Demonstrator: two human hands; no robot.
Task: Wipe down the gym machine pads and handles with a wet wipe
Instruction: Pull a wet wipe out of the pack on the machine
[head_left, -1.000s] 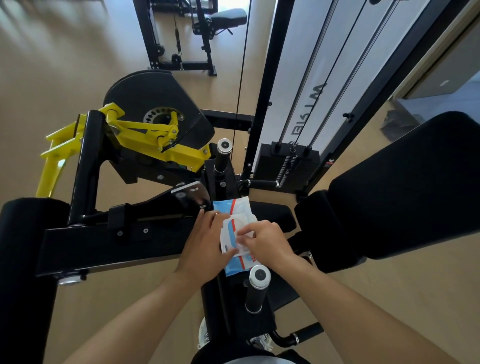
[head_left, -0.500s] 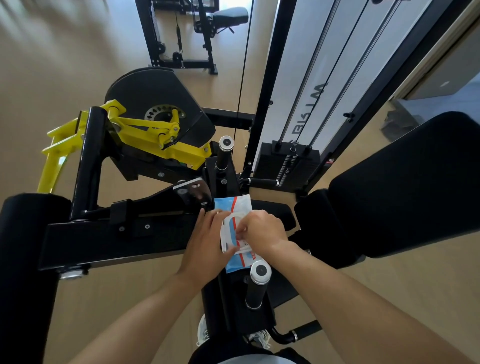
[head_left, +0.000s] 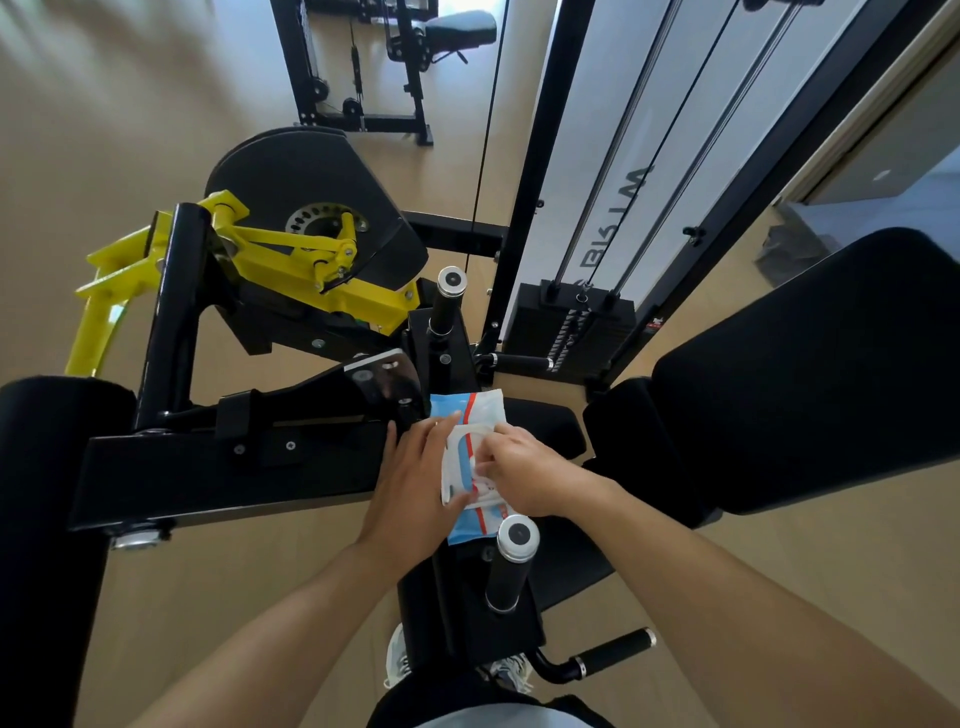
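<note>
My left hand (head_left: 410, 493) lies flat, steadying the wipes pack (head_left: 470, 470) on the machine's seat pad (head_left: 540, 423). My right hand (head_left: 519, 473) pinches at its flap, maybe a wipe.

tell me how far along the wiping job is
Nothing looks wiped yet. The left hand steadies the wipe pack on the seat while the right hand pinches at its flap; no wipe is out. Left to do: the back pad, roller pad and handles.
</note>
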